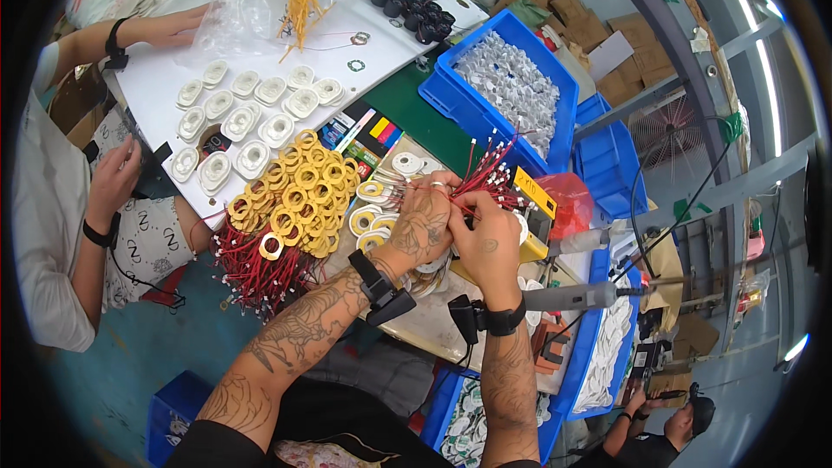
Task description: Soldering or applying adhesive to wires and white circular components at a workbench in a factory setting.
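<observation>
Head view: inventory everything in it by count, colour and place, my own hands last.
yellow rings: many, yellow, left of centre
red wires: many, red, left and centre
oval parts: many, white, stacked at upper left
strips: one bundle, yellow, top
plastic bag: one, clear, top left
black parts: many, black, top
small pieces: many, white, in the uppermost bin
blue bins: several, blue, mostly right
red bag: one, red, right
cardboard boxes: several, brown, upper right
fan: one, brownish, right
other people: two, white and black clothing, left and lower right
left hand: one, dark tattoos, centre
right hand: one, dark tattoo, beside the left
</observation>
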`<state>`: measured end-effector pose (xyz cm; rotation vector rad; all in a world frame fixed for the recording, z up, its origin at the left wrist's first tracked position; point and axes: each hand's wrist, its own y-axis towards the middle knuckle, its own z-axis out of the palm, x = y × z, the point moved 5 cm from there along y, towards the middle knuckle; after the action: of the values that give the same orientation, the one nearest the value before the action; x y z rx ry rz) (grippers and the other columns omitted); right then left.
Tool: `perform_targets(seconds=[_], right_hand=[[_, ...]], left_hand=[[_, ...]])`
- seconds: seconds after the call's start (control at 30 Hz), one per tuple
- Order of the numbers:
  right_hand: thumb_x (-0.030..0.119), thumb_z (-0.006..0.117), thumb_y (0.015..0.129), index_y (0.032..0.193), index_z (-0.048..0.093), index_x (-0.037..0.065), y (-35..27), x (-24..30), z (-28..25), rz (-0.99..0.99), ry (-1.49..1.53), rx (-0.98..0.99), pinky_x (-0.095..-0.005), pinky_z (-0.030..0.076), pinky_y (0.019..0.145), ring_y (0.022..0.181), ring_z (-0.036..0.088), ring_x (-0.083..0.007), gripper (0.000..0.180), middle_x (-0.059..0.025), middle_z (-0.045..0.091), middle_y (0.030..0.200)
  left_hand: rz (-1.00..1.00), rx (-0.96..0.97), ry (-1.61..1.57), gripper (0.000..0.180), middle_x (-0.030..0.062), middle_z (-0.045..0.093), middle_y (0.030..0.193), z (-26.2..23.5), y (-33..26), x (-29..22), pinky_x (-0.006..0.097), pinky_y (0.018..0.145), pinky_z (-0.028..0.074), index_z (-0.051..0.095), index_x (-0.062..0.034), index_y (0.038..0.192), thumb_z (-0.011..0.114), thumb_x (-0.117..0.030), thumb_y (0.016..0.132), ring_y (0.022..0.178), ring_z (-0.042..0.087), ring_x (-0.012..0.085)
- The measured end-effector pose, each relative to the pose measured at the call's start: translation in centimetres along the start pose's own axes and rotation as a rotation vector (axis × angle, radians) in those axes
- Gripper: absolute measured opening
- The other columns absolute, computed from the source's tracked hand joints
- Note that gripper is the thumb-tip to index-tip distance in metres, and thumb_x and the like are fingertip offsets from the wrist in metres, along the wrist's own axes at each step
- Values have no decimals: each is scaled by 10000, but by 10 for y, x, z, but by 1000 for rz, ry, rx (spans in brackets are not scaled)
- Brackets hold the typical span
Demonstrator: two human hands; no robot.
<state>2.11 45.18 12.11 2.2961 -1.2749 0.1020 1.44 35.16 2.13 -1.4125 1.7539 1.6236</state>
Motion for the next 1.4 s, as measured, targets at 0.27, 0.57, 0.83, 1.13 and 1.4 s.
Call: perform_targets(seconds=[0.27,0.57,0.83,1.13,1.4], right_hand=[[92,741,945,976,703,15,23,0,-35,146,149,-209,-325,358,495,493,417,-120,91,-22,501,583],[63,705,954,1157,699,100,-3,32,-19,-299,1,-73,-387,547,595,700,710,-307,206,-87,726,923],[94,702,955,1129,688,102,-8,7,-12,-159,-82,-21,-436,548,609,750,720,-348,175,-116,738,948],[111,735,929,1086,714,59,-7,7,-10,-43,4,47,-448,548,697,836,709,-386,167,-156,705,954],[91,713,928,1077,696,61,-14,10,-5,-11,114,-103,-444,548,681,809,696,-378,153,-129,665,961]], left_hand=[[-31,54,47,552,244,547,1224,-9,1,-9,528,1060,375,478,15,1332,747,-106,866,1186,532,435],[87,46,140,573,231,532,1276,-8,-3,-12,571,1107,347,449,44,1348,713,-119,866,1234,516,435],[-59,15,-29,533,223,535,1276,-8,-2,-6,549,1106,354,454,9,1323,659,-54,835,1215,536,421],[-93,0,-63,541,235,567,1256,-6,-1,-1,535,1097,368,460,9,1312,693,-85,833,1203,550,412],[-106,-18,-96,629,239,563,1300,-8,-2,1,500,1024,446,418,20,1424,711,-120,886,1173,554,414]])
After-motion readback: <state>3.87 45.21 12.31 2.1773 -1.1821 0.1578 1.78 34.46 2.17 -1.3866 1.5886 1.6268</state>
